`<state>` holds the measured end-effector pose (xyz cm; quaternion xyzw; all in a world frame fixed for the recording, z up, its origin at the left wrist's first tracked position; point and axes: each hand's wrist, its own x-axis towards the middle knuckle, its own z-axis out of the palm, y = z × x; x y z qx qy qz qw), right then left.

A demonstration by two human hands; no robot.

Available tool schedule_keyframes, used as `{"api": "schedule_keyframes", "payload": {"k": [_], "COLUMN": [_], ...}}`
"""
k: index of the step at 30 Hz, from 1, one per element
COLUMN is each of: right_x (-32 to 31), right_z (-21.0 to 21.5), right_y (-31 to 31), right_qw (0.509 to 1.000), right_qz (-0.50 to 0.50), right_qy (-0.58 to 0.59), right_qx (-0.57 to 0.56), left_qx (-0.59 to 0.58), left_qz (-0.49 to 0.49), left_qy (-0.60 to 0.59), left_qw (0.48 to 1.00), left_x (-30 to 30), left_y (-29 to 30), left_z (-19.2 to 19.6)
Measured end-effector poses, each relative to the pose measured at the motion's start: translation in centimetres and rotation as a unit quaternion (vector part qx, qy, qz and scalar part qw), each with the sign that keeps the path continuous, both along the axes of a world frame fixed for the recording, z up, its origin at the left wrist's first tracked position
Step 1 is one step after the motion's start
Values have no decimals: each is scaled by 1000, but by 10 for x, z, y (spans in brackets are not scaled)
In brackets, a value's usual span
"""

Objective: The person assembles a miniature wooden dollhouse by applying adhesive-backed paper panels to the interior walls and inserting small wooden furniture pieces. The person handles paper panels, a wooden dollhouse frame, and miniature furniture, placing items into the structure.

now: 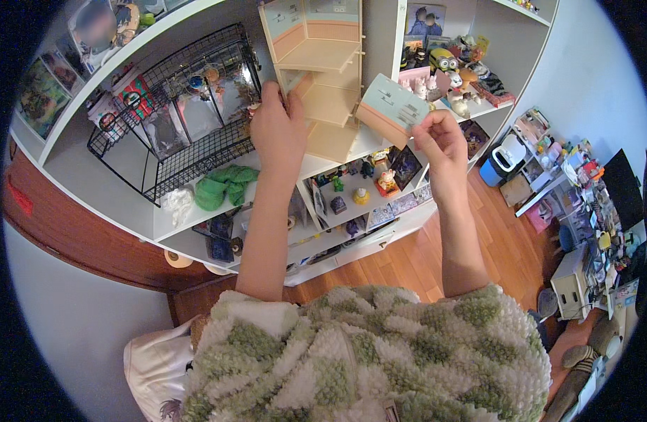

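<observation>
Green-and-white fleece (366, 352) is seen closest, below the toy house (330, 105). Should the house be bumped by the panel (390, 109) just to its right, it could be tipped. Its left side is held by the half-curled left hand (274, 133), forearm stretched up; the panel's corner is pinched by the right hand (441, 144).

A pale blue wall (598, 77) rose at upper right, white shelving (381, 42) crossed the upper frame, and orange-brown wooden floor (494, 235) showed right of centre.
</observation>
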<state>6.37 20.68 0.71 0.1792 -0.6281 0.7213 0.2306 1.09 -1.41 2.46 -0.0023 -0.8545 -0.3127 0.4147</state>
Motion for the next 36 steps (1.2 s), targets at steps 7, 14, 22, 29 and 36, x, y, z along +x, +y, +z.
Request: {"api": "schedule_keyframes", "payload": {"k": [7, 14, 22, 29, 36], "right_x": [4, 18, 35, 44, 45], "right_z": [0, 7, 20, 28, 11], "right_y": [9, 19, 27, 33, 22], "right_qw": [997, 983, 969, 948, 954], "right_qz": [34, 114, 182, 244, 240], "right_qy": [-24, -32, -12, -112, -144], "right_qx": [-62, -141, -167, -172, -112], "left_qx": [-33, 29, 78, 92, 115], "left_qz": [-20, -58, -102, -153, -187], "left_qy": [35, 16, 28, 11, -1], "left_qw": [999, 998, 991, 984, 976], "left_x": [11, 52, 97, 127, 140], "left_y": [5, 12, 21, 26, 34], "left_z": [3, 9, 17, 14, 0]}}
